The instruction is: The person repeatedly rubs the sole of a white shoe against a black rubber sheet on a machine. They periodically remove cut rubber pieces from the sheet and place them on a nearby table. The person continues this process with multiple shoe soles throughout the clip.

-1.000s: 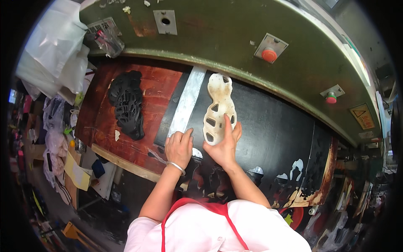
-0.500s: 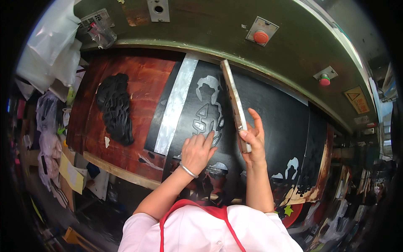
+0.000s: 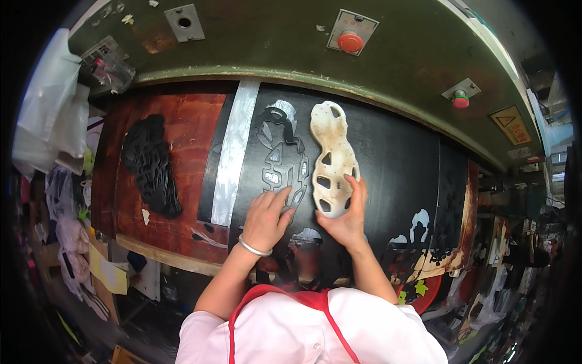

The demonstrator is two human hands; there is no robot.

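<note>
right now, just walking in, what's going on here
The person's right hand holds a white sole-shaped form on or just above a black sheet. The left hand is over the near end of cut outlines in it; whether it touches is unclear. Further left, a black pile lies on a red board.

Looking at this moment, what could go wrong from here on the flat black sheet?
1. The left hand is at the near end of the black, sole-shaped cut outline and might snag or tear its thin parts.
2. The white, sole-shaped plate with holes, gripped by the right hand, is close beside that outline; a leftward slip might make them overlap.
3. The uneven stack of black openwork pieces on the reddish-brown board could slide if knocked.
</note>
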